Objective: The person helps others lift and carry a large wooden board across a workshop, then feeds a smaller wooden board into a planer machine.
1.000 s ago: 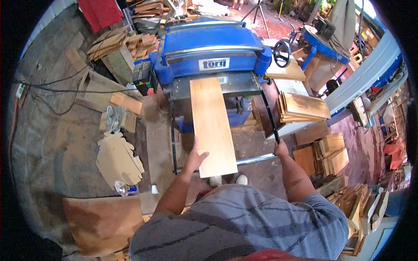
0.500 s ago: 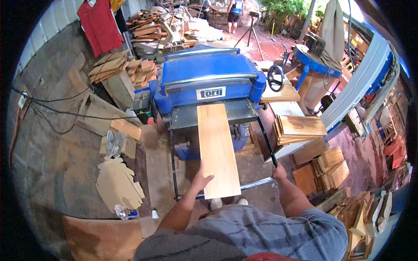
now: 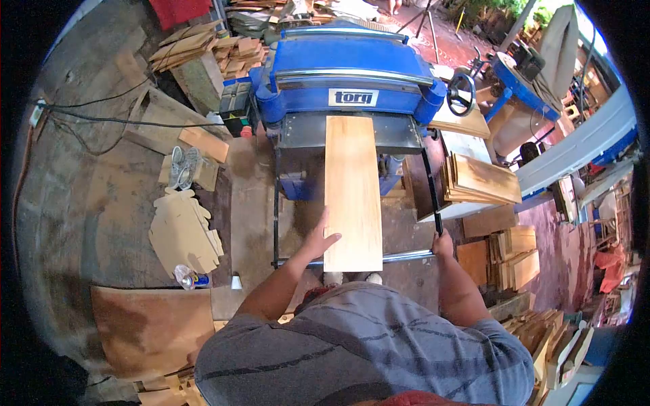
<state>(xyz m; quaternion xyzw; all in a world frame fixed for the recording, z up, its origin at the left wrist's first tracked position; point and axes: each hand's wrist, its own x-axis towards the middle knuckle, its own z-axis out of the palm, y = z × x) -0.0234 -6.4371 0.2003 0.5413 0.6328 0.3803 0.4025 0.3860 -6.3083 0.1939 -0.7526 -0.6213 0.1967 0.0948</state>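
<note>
A long pale wooden board [image 3: 353, 196] lies with its far end on the black bed [image 3: 305, 132] of a blue planer [image 3: 338, 57] marked "torq". Its near end reaches back over the silver roller bar [image 3: 406, 256], close to my body. My left hand [image 3: 321, 241] grips the board's left edge near that end, thumb on top and the other fingers partly hidden beneath. On the right, my right hand [image 3: 443, 244] is closed around the end of the black support arm [image 3: 430, 183], where it meets the roller bar.
Stacked boards [image 3: 484, 177] rest on a white surface at right, with more wood pieces [image 3: 518, 256] below. A black handwheel [image 3: 461, 93] juts from the planer's right side. Left are a cable [image 3: 135, 120], a pair of shoes [image 3: 183, 167] and a cardboard sheet [image 3: 181, 233].
The view has shifted, so the planer and board sit higher in the picture and further right. Both hands keep their holds, and the board looks about the same against the bed.
</note>
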